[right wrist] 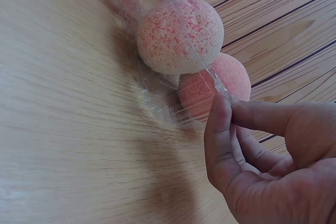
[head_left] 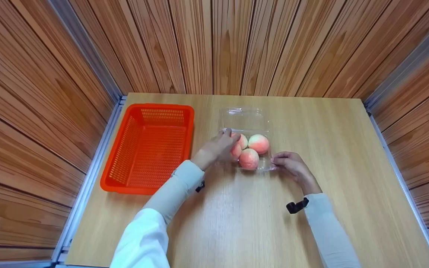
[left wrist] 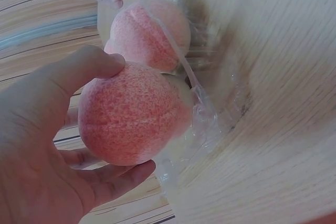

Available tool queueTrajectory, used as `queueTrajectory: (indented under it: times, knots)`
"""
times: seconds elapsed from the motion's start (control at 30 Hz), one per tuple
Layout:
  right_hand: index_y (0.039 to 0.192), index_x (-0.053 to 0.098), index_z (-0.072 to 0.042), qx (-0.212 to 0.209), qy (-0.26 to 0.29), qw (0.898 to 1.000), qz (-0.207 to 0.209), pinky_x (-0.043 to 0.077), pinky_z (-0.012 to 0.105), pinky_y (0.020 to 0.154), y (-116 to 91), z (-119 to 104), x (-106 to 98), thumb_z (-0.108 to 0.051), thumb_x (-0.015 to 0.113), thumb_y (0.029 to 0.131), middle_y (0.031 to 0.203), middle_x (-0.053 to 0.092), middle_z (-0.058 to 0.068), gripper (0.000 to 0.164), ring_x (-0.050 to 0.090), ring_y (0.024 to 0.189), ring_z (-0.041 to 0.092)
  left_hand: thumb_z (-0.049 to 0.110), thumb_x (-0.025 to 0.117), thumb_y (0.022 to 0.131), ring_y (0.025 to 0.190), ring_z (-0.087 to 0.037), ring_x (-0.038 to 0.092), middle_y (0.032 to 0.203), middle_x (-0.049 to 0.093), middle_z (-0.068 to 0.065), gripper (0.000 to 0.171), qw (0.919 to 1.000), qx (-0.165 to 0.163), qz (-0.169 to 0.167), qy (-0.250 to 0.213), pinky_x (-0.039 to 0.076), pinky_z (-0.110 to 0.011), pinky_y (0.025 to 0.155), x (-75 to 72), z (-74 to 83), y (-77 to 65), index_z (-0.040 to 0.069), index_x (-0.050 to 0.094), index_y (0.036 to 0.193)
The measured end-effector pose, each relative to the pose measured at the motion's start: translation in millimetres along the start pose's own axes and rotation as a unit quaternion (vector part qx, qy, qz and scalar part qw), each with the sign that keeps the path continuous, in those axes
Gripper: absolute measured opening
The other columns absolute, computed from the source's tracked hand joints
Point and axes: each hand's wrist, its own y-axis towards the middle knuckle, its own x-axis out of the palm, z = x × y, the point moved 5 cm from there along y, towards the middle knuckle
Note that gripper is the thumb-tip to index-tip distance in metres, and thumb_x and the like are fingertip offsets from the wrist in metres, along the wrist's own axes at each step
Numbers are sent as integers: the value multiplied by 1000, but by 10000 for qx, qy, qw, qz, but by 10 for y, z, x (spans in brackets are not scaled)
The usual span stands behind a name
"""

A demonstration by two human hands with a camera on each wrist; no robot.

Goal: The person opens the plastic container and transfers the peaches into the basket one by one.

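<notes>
A clear plastic clamshell box lies with its lid folded back, and several pink-and-cream peaches sit in its near half. My left hand is over the left side of the box. It grips a peach, thumb on top and fingers curled underneath, as the left wrist view shows. At the box's near right corner, my right hand pinches the plastic rim between thumb and forefinger. Two other peaches, one at the front and one at the right, rest inside untouched by the hands.
To the left stands an orange-red plastic basket with slotted walls and nothing in it. Both it and the box are on a light wooden table. Wood-plank walls enclose the back and sides.
</notes>
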Motion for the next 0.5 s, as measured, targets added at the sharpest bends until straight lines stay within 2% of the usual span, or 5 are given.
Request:
queueTrajectory:
  times: [0.1,0.17,0.27,0.33,0.5]
  knots:
    - [134,61,8,43,-22,10000,30,61,35,98,6,12,-7,-4,65,103,108,73,6,34,72,91,11,30,68,103,157,-45,37,172,29,-24,74,10000,2,-22,10,40,-56,122,-11,2,-16,19,33,168]
    - [135,61,8,32,-20,10000,5,61,35,98,4,6,-4,-5,65,103,108,73,6,34,71,91,11,27,64,105,160,-44,31,175,24,-23,74,9999,-18,-87,-69,36,-58,125,-14,-7,-33,19,29,169]
    - [135,60,9,-3,22,10000,-18,62,34,97,0,-11,4,-5,66,103,107,73,6,36,71,91,11,29,68,103,164,-43,20,178,16,-21,79,9991,-123,-91,-393,29,-63,127,-28,-30,-30,20,27,170]
    - [137,59,10,-24,13,10000,-36,62,33,96,-3,-21,9,-5,67,102,106,73,5,38,71,90,10,28,71,101,165,-43,16,178,13,-20,82,9988,-152,-72,-463,29,-64,127,-42,-41,-17,20,28,170]
    - [139,57,11,-48,-23,10000,-62,62,30,93,-11,-29,12,-5,66,103,103,74,3,40,71,90,9,31,78,97,165,-44,15,179,8,-21,87,9987,-161,32,-474,33,-60,125,-73,-55,20,16,32,169]
